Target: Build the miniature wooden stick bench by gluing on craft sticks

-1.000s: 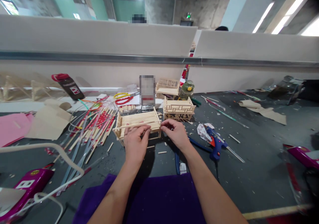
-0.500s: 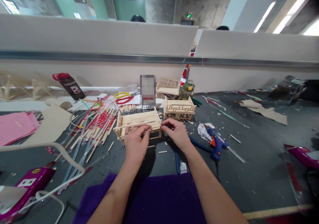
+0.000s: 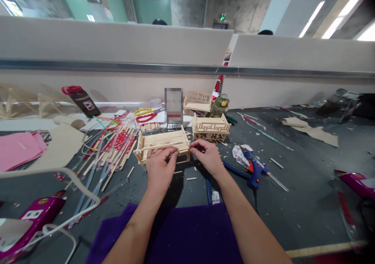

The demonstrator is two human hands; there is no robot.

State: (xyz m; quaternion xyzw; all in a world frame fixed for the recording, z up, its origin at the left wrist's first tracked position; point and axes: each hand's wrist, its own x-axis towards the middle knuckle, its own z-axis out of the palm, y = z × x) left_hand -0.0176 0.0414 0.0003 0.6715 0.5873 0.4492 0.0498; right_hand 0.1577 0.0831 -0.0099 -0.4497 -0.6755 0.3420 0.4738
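A small bench-like model built of thin wooden sticks [image 3: 164, 139] stands in front of me, with a slatted top and upright ends. My left hand [image 3: 161, 162] lies at its front, thumb and fingers closed round the long front rail. At the model's front right corner, my right hand [image 3: 206, 157] pinches the end of that rail between thumb and fingertips. The exact contact at the right fingertips is partly hidden. A second stick model [image 3: 211, 127] with a latticed side stands just beyond my right hand, and a third one [image 3: 198, 101] is behind it.
A blue glue gun [image 3: 254, 170] and blue-handled pliers [image 3: 208, 189] lie to the right. Left are a pile of loose sticks [image 3: 117, 146], scissors [image 3: 146, 117] and pink paper [image 3: 20, 148]. A phone [image 3: 174, 105], a green bottle [image 3: 221, 105] and a partition [image 3: 117, 45] stand behind.
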